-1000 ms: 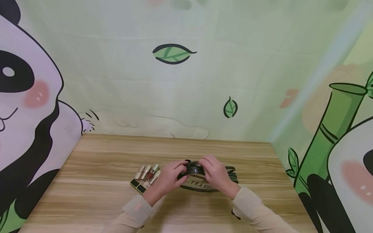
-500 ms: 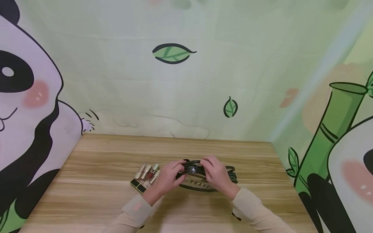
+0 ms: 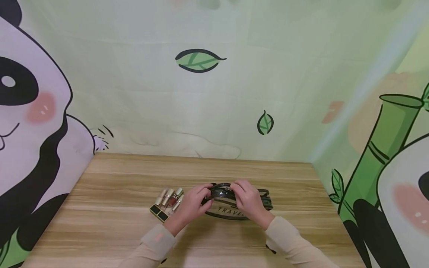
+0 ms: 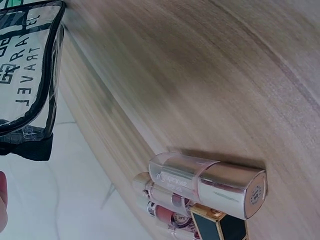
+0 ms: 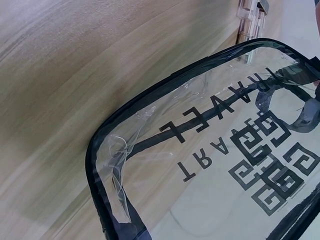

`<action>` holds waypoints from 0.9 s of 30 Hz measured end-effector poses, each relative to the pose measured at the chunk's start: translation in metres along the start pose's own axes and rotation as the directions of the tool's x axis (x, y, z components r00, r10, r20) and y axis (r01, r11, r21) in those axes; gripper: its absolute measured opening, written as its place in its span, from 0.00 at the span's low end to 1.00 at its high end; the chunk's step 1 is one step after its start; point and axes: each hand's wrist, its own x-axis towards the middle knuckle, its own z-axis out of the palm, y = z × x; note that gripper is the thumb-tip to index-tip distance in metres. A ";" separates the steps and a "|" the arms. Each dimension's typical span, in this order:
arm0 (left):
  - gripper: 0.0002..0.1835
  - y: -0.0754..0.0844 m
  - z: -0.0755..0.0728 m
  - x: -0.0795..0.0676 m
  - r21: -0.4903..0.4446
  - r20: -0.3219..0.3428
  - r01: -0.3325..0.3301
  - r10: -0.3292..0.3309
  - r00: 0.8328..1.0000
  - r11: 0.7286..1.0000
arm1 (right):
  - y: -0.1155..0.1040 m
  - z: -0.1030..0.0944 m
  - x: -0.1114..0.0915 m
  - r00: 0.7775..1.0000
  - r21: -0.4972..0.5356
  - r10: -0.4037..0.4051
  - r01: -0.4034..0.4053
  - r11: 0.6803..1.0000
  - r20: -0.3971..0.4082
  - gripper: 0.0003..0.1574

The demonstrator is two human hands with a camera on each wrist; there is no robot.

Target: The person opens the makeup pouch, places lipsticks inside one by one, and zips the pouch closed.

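A clear pouch (image 3: 222,211) with black trim and "TRAVEL" lettering stands on the table below both hands. At its upper left end my left hand (image 3: 191,204) pinches the black edge with thumb and fingers. My right hand (image 3: 249,203) pinches the top edge right of the middle. The right wrist view shows the pouch's transparent wall (image 5: 210,145) up close; I see no items in the part shown. Just left of my left hand lie several lip gloss tubes (image 3: 169,197) and two black-and-gold pieces (image 3: 159,213), possibly lipstick caps. The pinching fingertips are partly hidden.
The wood-grain table (image 3: 110,208) reaches back to a printed cloth backdrop (image 3: 147,93) with pandas and leaves. In the left wrist view, a tube with a shiny gold base (image 4: 207,185) lies on its side against the other cosmetics.
My left hand has shifted slightly left, and more of the pouch's black top edge shows between the hands. The right hand and the cosmetics have stayed nearly in place.
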 end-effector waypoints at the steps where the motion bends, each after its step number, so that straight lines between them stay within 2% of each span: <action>1: 0.09 0.000 0.000 0.000 0.003 0.001 0.002 -0.002 1.000 1.000 | 0.000 0.001 0.000 1.000 -0.001 0.001 -0.001 1.000 -0.001 0.18; 11: 0.07 -0.006 0.002 -0.006 0.020 -0.022 0.022 -0.022 1.000 1.000 | 0.002 0.006 -0.005 1.000 -0.036 -0.001 0.002 0.999 0.025 0.19; 19: 0.07 -0.010 0.003 -0.012 -0.001 -0.005 0.071 -0.071 0.997 0.997 | 0.006 0.005 -0.015 0.994 -0.058 0.046 -0.040 0.998 0.099 0.23; 27: 0.06 -0.013 0.005 -0.015 -0.009 0.012 0.101 -0.101 0.995 0.995 | 0.011 0.004 -0.020 0.996 -0.069 0.039 -0.034 0.997 0.075 0.24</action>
